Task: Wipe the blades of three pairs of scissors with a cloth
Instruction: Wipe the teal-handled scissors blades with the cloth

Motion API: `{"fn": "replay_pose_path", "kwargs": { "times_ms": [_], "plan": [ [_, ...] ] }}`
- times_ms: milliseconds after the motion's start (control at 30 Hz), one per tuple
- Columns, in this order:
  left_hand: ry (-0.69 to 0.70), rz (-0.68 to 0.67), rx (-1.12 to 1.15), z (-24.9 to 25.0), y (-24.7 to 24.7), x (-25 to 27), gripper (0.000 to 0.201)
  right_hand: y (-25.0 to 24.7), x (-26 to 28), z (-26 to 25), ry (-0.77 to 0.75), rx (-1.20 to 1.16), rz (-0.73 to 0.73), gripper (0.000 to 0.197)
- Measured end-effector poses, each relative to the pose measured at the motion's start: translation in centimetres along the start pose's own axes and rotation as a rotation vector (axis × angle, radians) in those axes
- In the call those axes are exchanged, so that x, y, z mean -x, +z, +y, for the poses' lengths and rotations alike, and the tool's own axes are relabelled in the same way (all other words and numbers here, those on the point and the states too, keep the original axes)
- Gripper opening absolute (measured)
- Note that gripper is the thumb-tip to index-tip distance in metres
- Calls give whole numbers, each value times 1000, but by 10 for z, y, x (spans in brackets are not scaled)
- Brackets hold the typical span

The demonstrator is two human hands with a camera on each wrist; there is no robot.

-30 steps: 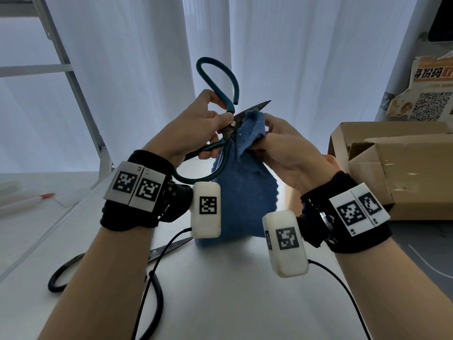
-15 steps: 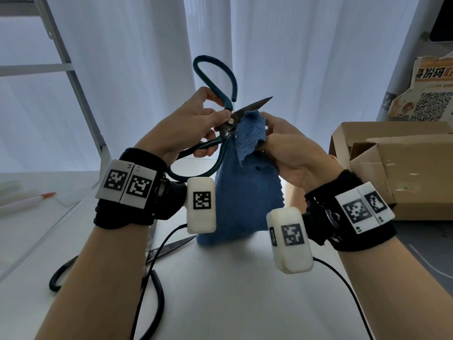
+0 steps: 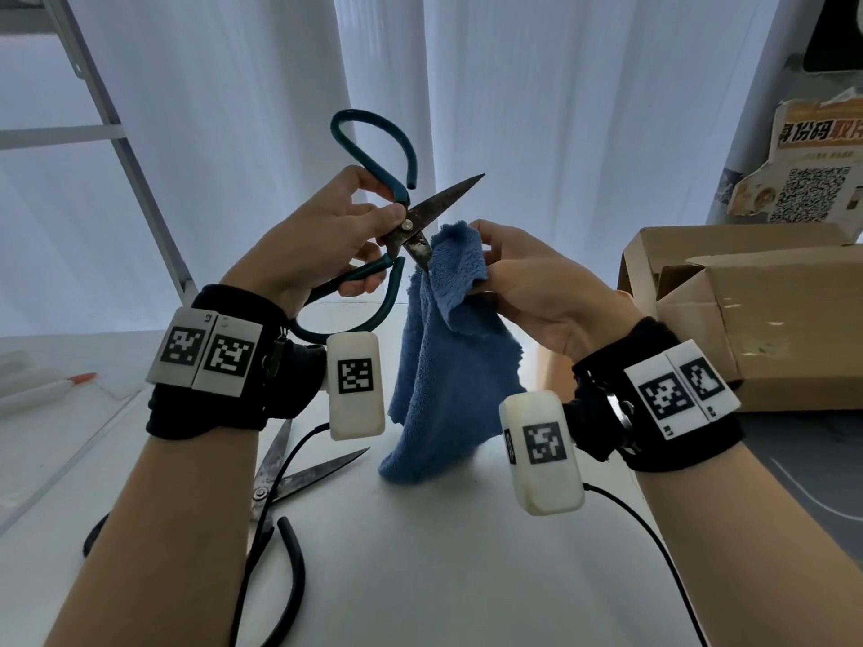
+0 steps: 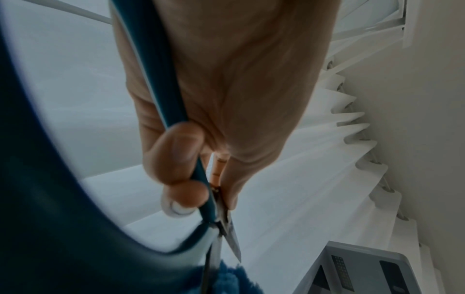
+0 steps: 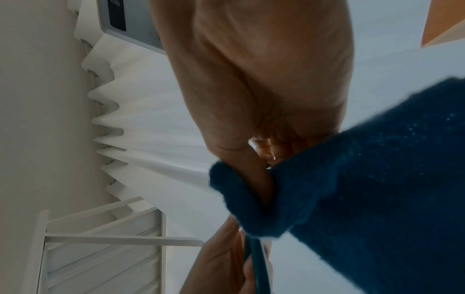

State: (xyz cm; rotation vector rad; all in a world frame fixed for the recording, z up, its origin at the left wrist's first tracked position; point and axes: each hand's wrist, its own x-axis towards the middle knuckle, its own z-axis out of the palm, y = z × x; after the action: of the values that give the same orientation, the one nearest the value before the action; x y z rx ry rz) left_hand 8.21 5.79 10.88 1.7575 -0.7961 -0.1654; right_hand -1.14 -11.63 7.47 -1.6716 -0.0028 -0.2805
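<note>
Scissors with teal handles (image 3: 405, 226) held up at centre frame, above the white surface (image 3: 420, 553). Blades spread apart: one points to the upper right against the white curtain (image 3: 560, 133), the other angles down into the blue cloth (image 3: 448, 366). One teal loop stands above the pivot, the other curves below it toward the wrist.

Left hand (image 3: 322, 245), centre left, grips the scissors at the pivot, thumb pressed beside the rivet, fingers curled round the lower handle. Left wrist view shows the same: fingertips (image 4: 183, 179) wrapped on the teal shank, blades opening just past them, cloth fuzz at the bottom edge.

Right hand (image 3: 532, 282), centre right, pinches a fold of the cloth, fingers curled around it. The fold's top edge touches the lower blade. Rest of the cloth hangs down, its bottom corner reaching the surface. Right wrist view: thumb tucked into the cloth bunch (image 5: 352, 189), teal handle visible below.

Second pair of scissors with black handles (image 3: 280, 483) lies on the surface at lower left, blades open, partly hidden behind the left forearm. A third pair cannot be made out.

Cardboard box (image 3: 756, 310) at right edge, flaps open. White pen with orange tip (image 3: 46, 389) at far left. Black cables trail from both wrist cameras.
</note>
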Motion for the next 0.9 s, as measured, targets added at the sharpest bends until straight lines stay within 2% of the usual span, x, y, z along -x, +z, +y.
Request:
{"fn": "replay_pose_path", "kwargs": {
  "times_ms": [133, 300, 433, 533, 633, 800, 900],
  "plan": [
    [-2, 33, 28, 0, -3, -1, 25, 2, -1, 1, 3, 28, -12, 29],
    [5, 44, 13, -2, -6, -2, 26, 1, 0, 1, 15, 43, -53, 33],
    [3, 68, 38, -3, -9, -2, 26, 2, -1, 3, 19, 42, -30, 35],
    [0, 74, 26, -4, -11, -2, 26, 2, -1, 2, 18, 36, -49, 31],
    [-1, 69, 25, -5, -11, -2, 26, 0, 0, 1, 28, 75, -78, 37],
    [19, 54, 21, -3, -3, -3, 28, -8, 0, -2, 61, 132, 33, 24],
    [33, 57, 18, -2, -3, -2, 29, -6, -2, 1, 37, 68, 119, 14]
  ]
}}
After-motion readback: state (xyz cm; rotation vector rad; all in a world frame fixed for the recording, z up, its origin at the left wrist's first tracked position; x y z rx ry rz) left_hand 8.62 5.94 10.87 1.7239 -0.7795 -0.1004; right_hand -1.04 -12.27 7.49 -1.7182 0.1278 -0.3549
